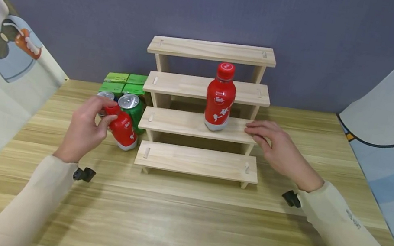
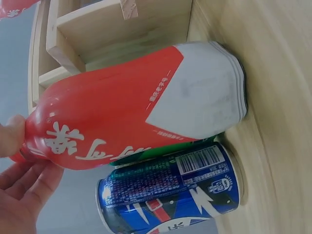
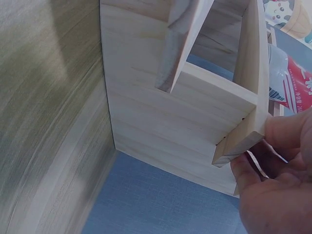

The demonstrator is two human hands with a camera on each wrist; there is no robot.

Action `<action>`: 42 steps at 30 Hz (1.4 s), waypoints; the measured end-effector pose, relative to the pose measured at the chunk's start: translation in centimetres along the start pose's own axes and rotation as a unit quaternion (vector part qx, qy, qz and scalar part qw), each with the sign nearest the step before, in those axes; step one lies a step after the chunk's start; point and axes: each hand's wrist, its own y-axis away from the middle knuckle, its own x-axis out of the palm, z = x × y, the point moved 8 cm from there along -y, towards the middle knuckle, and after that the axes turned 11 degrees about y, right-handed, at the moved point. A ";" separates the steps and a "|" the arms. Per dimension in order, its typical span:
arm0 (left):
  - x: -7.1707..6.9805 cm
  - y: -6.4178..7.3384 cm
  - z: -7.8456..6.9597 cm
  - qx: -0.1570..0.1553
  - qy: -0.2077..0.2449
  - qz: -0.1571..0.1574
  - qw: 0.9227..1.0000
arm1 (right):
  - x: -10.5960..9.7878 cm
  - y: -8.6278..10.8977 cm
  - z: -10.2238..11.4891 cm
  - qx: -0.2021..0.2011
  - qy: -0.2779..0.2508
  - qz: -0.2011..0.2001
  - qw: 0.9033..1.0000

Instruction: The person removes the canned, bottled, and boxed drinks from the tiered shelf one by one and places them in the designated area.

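Observation:
My left hand point(image 1: 86, 127) pinches a red bottle point(image 1: 124, 128) by its neck, thumb on one side and fingers on the other. This bottle leans, its white base lower right; whether it touches the table cannot be told. In the left wrist view, a blue can point(image 2: 168, 190) is close beside the bottle point(image 2: 107, 107). With thumb and fingers, my right hand point(image 1: 275, 148) grips the right end of one tier of a wooden stepped shelf point(image 1: 177, 123). On that same tier a second red bottle point(image 1: 220, 100) stands upright, left of my right fingers.
A green can point(image 1: 135, 111) and several green boxes point(image 1: 124, 84) stand left of the shelf, behind the held bottle. The wood-grain table point(image 1: 163, 222) ends at a grey-blue back wall point(image 1: 217, 8). Panels printed with cartoons border both sides.

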 end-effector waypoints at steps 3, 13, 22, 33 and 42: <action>0.0 0.0 0.1 -0.002 0.002 0.005 1.000 | 0.0 0.0 0.0 0.002 -0.001 0.001 1.000; 0.1 -0.4 -0.3 -0.008 0.014 0.004 1.000 | 0.1 0.0 -0.2 0.006 -0.003 0.004 1.000; 0.8 -2.5 -4.0 0.038 0.040 -0.011 0.998 | 0.1 0.1 -0.1 0.004 -0.002 0.000 1.000; 4.4 -5.0 -8.7 0.113 0.094 0.028 0.989 | 0.1 0.1 -0.1 0.005 0.001 0.000 1.000; 8.2 -5.9 -10.5 0.109 0.084 0.075 0.988 | -0.1 0.1 0.2 -0.010 -0.005 -0.007 1.000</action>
